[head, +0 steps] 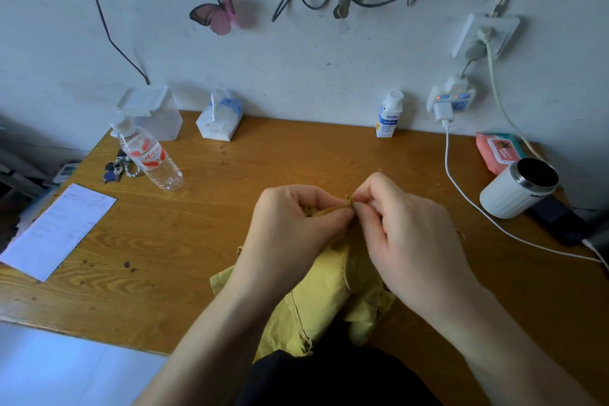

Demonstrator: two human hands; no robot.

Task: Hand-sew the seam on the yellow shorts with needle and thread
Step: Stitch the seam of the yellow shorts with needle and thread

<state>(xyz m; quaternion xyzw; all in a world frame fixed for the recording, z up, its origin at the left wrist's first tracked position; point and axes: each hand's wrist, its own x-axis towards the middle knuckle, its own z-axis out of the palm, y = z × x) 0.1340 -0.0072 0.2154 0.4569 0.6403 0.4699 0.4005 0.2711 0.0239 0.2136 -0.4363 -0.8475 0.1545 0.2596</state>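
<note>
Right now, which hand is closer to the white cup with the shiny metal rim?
Right. The right hand is left of the white steel-rimmed cup; the left hand is farther left, beyond the right hand. Both pinch the yellow cloth shorts.

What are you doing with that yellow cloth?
A person is sewing yellow shorts at a wooden table. The left hand pinches a raised fold of the cloth, and the right hand pinches the same fold right beside it. The needle is too small to make out.
</note>
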